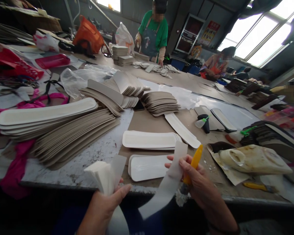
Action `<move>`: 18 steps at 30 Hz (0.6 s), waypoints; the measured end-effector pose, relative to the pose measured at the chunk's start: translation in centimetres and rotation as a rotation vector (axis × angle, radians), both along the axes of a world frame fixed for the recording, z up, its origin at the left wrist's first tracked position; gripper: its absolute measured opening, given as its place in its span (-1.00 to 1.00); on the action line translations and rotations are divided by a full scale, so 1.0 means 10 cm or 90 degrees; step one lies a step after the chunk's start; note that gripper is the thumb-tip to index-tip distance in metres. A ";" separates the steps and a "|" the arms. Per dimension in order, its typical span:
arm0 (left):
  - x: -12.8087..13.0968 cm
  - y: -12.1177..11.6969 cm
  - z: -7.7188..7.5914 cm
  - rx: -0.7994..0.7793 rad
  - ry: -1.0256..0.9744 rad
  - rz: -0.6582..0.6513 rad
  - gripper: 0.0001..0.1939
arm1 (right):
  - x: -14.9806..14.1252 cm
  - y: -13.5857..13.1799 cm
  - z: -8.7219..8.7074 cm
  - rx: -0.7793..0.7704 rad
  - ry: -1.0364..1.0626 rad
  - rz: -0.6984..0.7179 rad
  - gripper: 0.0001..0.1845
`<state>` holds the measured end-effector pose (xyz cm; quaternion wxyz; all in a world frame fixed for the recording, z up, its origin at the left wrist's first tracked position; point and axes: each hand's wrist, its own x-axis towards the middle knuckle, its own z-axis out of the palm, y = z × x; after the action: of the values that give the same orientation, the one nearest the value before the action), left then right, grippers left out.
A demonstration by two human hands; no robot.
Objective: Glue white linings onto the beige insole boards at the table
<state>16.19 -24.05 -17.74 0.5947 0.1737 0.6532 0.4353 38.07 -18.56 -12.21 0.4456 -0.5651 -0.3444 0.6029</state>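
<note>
My left hand point(107, 205) is closed round a bundle of thin white strips point(101, 178), which fan out above the thumb. Between the thumb and fingers of my right hand point(198, 179) is a single translucent white strip point(169, 182), its lower end hanging past the table edge. The same hand also grips a yellow-handled brush point(196, 160), bristles down and caked with something whitish. Just beyond my hands lie two small stacks of long white rounded panels, a nearer stack point(149, 168) partly behind my right fingers and a farther stack point(149, 139).
Fanned grey-beige panels point(75, 137) and white-topped panels point(46, 112) cover the left. At right are a cut-open plastic jug point(257, 160), another yellow brush point(257, 186) and a squeeze bottle point(202, 122). A co-worker in green point(154, 32) stands across the table.
</note>
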 end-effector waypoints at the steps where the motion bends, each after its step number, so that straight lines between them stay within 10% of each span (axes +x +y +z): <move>1: -0.01 0.05 0.03 0.001 -0.001 0.003 -0.37 | 0.05 0.01 0.04 -0.010 -0.026 0.052 -0.59; 9: -0.06 0.43 0.11 -0.026 0.049 -0.187 -0.60 | -0.11 0.35 0.01 0.037 -0.385 0.570 -0.81; 18: -0.07 0.60 -0.03 -0.068 0.022 -0.237 -0.65 | -0.39 0.73 -0.12 0.005 -0.586 0.661 -0.78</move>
<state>15.44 -18.06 -18.05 0.6622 0.2671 0.6417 0.2799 34.19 -11.31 -13.38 -0.0895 -0.5237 -0.7264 0.4359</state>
